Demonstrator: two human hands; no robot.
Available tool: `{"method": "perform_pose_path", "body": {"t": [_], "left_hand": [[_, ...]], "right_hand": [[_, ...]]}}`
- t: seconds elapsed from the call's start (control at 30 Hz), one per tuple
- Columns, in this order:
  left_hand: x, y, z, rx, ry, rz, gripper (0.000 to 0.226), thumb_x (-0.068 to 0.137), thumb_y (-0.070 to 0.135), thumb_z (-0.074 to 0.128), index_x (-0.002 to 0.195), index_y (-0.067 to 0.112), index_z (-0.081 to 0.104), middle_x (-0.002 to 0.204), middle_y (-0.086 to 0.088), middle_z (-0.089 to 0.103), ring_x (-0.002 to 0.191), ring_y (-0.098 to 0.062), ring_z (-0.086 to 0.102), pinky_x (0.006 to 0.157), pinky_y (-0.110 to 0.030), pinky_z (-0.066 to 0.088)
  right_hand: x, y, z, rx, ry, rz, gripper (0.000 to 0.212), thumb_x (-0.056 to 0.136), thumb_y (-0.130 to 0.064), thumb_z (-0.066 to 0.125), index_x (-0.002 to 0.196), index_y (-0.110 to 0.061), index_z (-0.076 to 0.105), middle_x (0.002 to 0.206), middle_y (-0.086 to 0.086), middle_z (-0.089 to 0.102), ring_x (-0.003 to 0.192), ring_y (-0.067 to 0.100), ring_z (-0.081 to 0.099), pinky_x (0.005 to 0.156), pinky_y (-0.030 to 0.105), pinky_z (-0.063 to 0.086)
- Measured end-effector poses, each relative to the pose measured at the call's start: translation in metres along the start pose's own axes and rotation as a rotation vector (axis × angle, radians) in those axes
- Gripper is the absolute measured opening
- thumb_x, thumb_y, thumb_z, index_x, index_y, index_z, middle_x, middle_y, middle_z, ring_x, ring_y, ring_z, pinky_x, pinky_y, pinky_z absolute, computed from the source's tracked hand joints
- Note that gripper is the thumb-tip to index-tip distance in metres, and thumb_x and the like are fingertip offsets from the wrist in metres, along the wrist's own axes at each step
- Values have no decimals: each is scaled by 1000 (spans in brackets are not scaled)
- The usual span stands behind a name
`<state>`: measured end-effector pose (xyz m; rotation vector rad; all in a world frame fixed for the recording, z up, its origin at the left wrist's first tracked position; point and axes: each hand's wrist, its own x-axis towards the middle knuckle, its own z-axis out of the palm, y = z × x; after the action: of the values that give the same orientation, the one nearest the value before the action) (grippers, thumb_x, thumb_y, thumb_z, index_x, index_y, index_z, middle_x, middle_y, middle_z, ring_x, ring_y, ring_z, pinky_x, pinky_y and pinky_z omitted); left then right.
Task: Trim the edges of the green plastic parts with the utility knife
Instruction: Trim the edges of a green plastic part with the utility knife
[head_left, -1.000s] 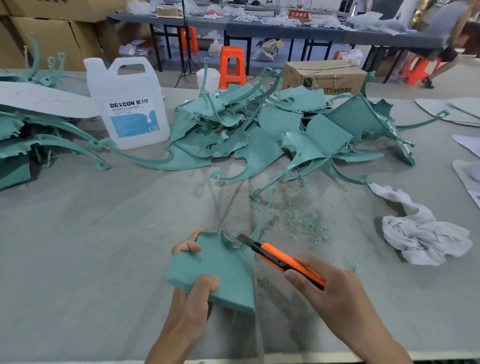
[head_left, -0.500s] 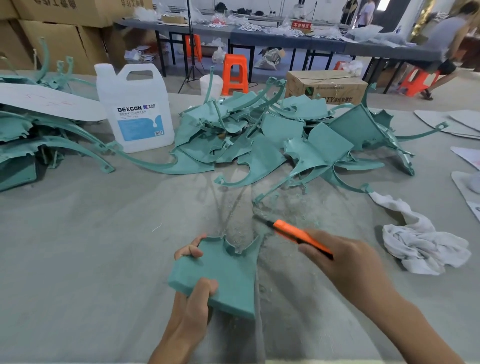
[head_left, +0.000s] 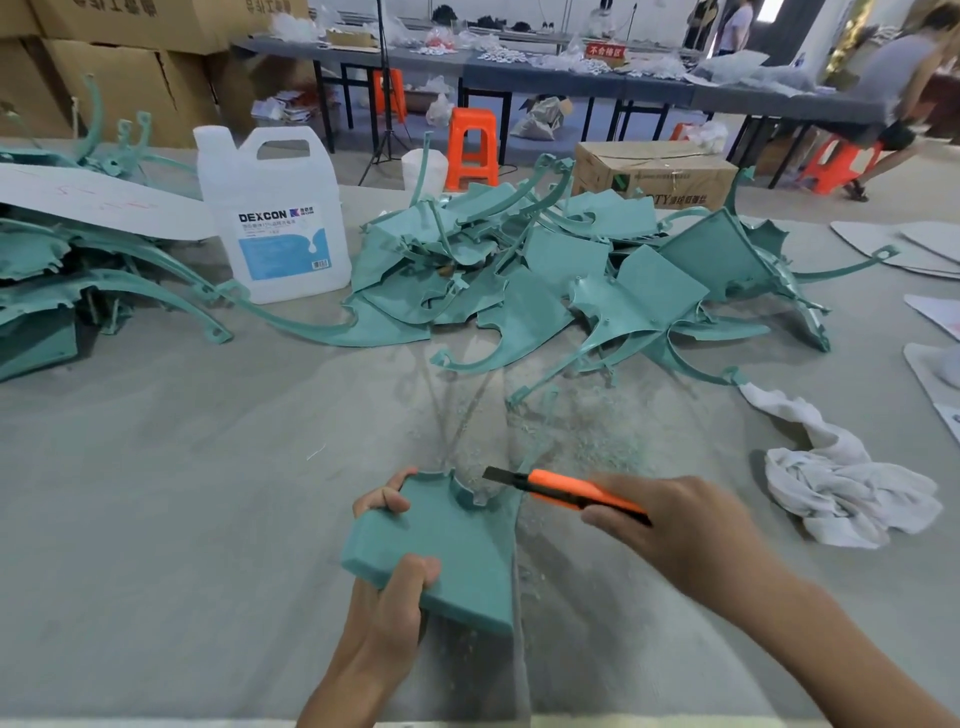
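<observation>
Head view: left hand (head_left: 385, 605) grips a green part (head_left: 457, 545), right hand (head_left: 675, 525) holds the knife (head_left: 569, 493) by its notched edge; next, a steady trimming stroke.

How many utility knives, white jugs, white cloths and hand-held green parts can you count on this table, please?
Utility knife: 1
White jug: 1
White cloth: 1
Hand-held green part: 1
Total: 4

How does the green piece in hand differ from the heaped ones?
The held part is gripped in the left hand; the heaped parts lie loose and overlapping. The utility knife has its blade by the held part's notched edge; no hand touches the heaped parts. Both are teal-green plastic.
</observation>
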<state>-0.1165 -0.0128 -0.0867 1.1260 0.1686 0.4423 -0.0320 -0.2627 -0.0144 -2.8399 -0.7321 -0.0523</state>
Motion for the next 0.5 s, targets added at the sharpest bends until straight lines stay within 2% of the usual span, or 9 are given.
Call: {"method": "perform_pose_path", "body": {"t": [0.07,0.13,0.23,0.33,0.43,0.5], "left_hand": [[-1,1,-2,18,-22,-2,49,53,10,58,99,22,45,129,7,61,113,-12,63,82,-25,55],[-1,1,-5,26,-36,-7,45,52,15,59,94,29,49,130,7,61,116,-12,62,83,-24,54],[1,0,-6,-8,-25,-36,46,57,1,51,93,30,53,132,2,60,123,-20,59,87,-32,56],[1,9,-7,-162,-32,-105,48,55,0,49,97,22,58,135,-11,58,130,-34,53,103,-51,48],[-1,29,-12,-310,-151,-183,54,57,13,62,110,14,61,138,-21,57,127,-39,56,100,-54,51],[-2,47,-15,-338,-202,-200,59,58,17,64,117,10,59,138,-25,56,127,-42,55,101,-54,50]], "right_hand": [[10,13,-5,7,21,93,34,91,-68,47,109,-47,66,62,-14,57,59,6,57,50,23,37],[19,24,-12,-60,102,187,33,94,-63,49,116,-45,65,68,-12,60,69,17,64,55,31,42],[22,24,-12,-122,192,185,33,94,-59,51,115,-39,66,73,-8,66,70,22,66,56,34,48],[18,13,-6,236,284,217,23,92,-55,57,104,-39,66,63,-9,63,59,16,63,55,36,50],[25,6,-1,686,365,353,11,94,-46,63,100,-36,65,70,-5,67,54,10,65,50,30,55],[28,0,5,827,382,357,8,95,-38,65,101,-33,67,74,-7,67,59,12,68,51,27,58]]}}
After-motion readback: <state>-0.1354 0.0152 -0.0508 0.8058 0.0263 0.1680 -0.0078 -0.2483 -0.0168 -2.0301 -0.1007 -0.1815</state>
